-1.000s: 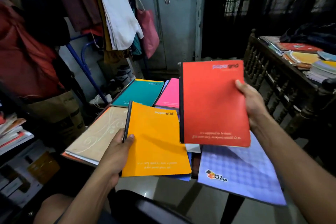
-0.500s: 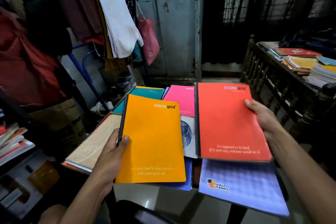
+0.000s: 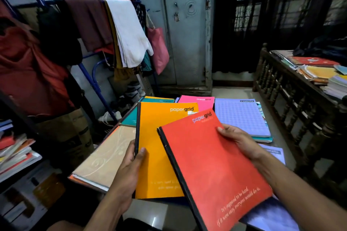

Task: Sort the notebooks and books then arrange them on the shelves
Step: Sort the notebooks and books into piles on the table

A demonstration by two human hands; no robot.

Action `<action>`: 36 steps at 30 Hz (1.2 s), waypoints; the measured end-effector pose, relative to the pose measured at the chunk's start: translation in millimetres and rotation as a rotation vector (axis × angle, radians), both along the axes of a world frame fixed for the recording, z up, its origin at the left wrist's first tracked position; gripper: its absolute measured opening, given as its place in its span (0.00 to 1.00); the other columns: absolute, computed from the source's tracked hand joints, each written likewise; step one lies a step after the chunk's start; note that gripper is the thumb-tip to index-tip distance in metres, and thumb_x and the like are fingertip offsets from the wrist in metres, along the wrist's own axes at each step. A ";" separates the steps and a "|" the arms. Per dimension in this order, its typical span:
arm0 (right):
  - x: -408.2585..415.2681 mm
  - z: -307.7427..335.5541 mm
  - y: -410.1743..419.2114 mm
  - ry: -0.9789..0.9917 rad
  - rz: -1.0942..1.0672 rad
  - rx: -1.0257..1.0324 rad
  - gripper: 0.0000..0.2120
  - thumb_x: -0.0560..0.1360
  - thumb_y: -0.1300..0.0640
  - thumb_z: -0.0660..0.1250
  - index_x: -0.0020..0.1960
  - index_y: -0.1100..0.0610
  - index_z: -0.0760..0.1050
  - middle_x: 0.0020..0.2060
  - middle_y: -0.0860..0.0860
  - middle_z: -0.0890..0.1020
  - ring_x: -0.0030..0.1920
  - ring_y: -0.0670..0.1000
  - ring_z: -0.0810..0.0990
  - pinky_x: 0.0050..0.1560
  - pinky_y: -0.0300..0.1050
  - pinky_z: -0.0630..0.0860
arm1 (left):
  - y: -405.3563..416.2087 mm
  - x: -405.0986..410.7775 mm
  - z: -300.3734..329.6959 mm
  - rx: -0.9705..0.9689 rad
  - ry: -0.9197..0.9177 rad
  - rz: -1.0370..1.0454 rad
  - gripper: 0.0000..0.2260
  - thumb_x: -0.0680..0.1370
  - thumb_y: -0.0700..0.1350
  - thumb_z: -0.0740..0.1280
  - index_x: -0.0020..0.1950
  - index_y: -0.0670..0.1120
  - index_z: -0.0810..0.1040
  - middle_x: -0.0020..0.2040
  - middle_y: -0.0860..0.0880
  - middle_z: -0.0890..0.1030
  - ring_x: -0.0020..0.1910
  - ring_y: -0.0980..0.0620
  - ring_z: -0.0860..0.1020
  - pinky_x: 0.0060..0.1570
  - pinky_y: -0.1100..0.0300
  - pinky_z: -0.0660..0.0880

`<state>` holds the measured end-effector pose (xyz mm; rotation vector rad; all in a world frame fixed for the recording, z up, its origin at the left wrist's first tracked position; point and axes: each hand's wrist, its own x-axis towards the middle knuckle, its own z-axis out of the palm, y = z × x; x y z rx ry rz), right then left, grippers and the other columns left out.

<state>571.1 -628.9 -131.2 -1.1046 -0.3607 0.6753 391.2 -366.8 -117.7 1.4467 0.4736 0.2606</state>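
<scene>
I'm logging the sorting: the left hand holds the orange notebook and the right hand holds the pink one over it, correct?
Not quite. In the head view the right hand holds the red notebook, not the pink one; the left hand does hold the orange notebook.

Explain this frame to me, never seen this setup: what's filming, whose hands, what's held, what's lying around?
No machine here: a person wears a wide-angle camera on the head, looking down at their own bare hands. The left hand grips an orange Papergrid notebook by its spine. The right hand holds a red Papergrid notebook, tilted and overlapping the orange one. Beneath them lie a beige notebook, a teal one, a pink one and a lilac checked one. More book piles sit at the far left and right.
</scene>
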 end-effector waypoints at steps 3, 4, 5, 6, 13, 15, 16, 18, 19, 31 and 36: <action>3.6 11.9 -0.2 -0.044 0.027 -0.007 0.21 0.76 0.56 0.68 0.65 0.66 0.76 0.55 0.63 0.82 0.44 0.54 0.85 0.48 0.47 0.82 | 2.7 0.5 0.7 -0.030 -0.005 0.015 0.20 0.78 0.58 0.63 0.71 0.68 0.68 0.60 0.55 0.82 0.53 0.48 0.84 0.42 0.49 0.83; 4.6 16.1 -1.6 -0.061 0.028 -0.005 0.21 0.76 0.55 0.68 0.65 0.66 0.76 0.55 0.63 0.82 0.44 0.54 0.85 0.47 0.47 0.82 | 4.7 1.1 0.8 -0.037 -0.010 0.020 0.22 0.78 0.58 0.63 0.72 0.68 0.67 0.62 0.55 0.81 0.55 0.47 0.83 0.44 0.47 0.83; 5.6 19.5 -3.6 -0.083 0.025 -0.006 0.21 0.76 0.55 0.68 0.65 0.65 0.76 0.55 0.63 0.82 0.43 0.54 0.85 0.47 0.47 0.82 | 6.2 1.0 1.3 -0.051 -0.015 0.023 0.24 0.78 0.58 0.64 0.73 0.68 0.65 0.63 0.55 0.81 0.57 0.47 0.83 0.47 0.44 0.83; 5.9 22.9 -5.4 -0.107 0.023 -0.006 0.19 0.77 0.55 0.67 0.65 0.63 0.77 0.55 0.63 0.82 0.43 0.54 0.85 0.46 0.46 0.82 | 8.9 1.7 0.3 -0.069 -0.024 0.030 0.25 0.78 0.58 0.64 0.74 0.67 0.65 0.65 0.54 0.80 0.58 0.46 0.82 0.50 0.43 0.82; 5.8 22.9 -11.9 -0.113 0.024 -0.066 0.15 0.79 0.59 0.65 0.65 0.60 0.78 0.55 0.63 0.83 0.42 0.54 0.85 0.43 0.46 0.83 | 9.7 13.1 -2.1 0.171 0.120 0.011 0.15 0.80 0.53 0.68 0.65 0.65 0.71 0.60 0.54 0.82 0.56 0.46 0.82 0.58 0.39 0.78; 6.5 19.2 -20.3 -0.081 -0.028 -0.081 0.15 0.80 0.60 0.63 0.65 0.60 0.77 0.54 0.61 0.83 0.41 0.54 0.85 0.41 0.47 0.84 | 7.6 18.9 -5.1 0.367 0.204 -0.023 0.10 0.83 0.47 0.65 0.62 0.59 0.72 0.58 0.52 0.82 0.52 0.48 0.81 0.56 0.42 0.78; 8.1 19.6 -28.0 -0.072 -0.082 -0.090 0.14 0.80 0.61 0.63 0.64 0.59 0.77 0.52 0.60 0.84 0.40 0.53 0.85 0.39 0.46 0.83 | 6.1 21.2 -6.0 0.469 0.249 -0.059 0.10 0.83 0.45 0.64 0.62 0.58 0.70 0.57 0.52 0.81 0.51 0.49 0.81 0.55 0.43 0.78; 20.1 22.8 -47.7 -0.074 -0.236 -0.117 0.12 0.81 0.62 0.62 0.62 0.58 0.78 0.47 0.57 0.86 0.37 0.51 0.85 0.36 0.45 0.83 | 4.8 24.6 -7.2 0.617 0.294 -0.120 0.13 0.83 0.45 0.63 0.67 0.55 0.67 0.55 0.53 0.80 0.48 0.50 0.80 0.50 0.47 0.79; 32.5 24.8 -59.9 -0.069 -0.326 -0.131 0.11 0.81 0.62 0.61 0.60 0.57 0.78 0.43 0.56 0.86 0.35 0.50 0.85 0.35 0.44 0.83 | 3.8 26.8 -7.5 0.664 0.296 -0.134 0.16 0.83 0.44 0.63 0.69 0.54 0.65 0.54 0.54 0.79 0.46 0.52 0.80 0.46 0.50 0.78; 170.0 1.9 -75.0 -0.078 -0.824 -0.600 0.05 0.79 0.61 0.66 0.48 0.61 0.79 0.32 0.55 0.81 0.30 0.52 0.79 0.30 0.44 0.76 | -35.6 41.4 -0.3 1.404 0.363 -0.114 0.35 0.80 0.55 0.63 0.81 0.56 0.46 0.81 0.49 0.53 0.76 0.46 0.60 0.68 0.49 0.67; 149.1 2.0 -57.5 -0.520 -0.848 -1.150 0.24 0.76 0.51 0.71 0.67 0.61 0.71 0.62 0.64 0.76 0.65 0.63 0.73 0.64 0.52 0.70 | -92.4 41.8 -18.6 1.431 0.463 -0.374 0.40 0.73 0.74 0.58 0.79 0.60 0.50 0.80 0.51 0.57 0.77 0.46 0.57 0.70 0.43 0.60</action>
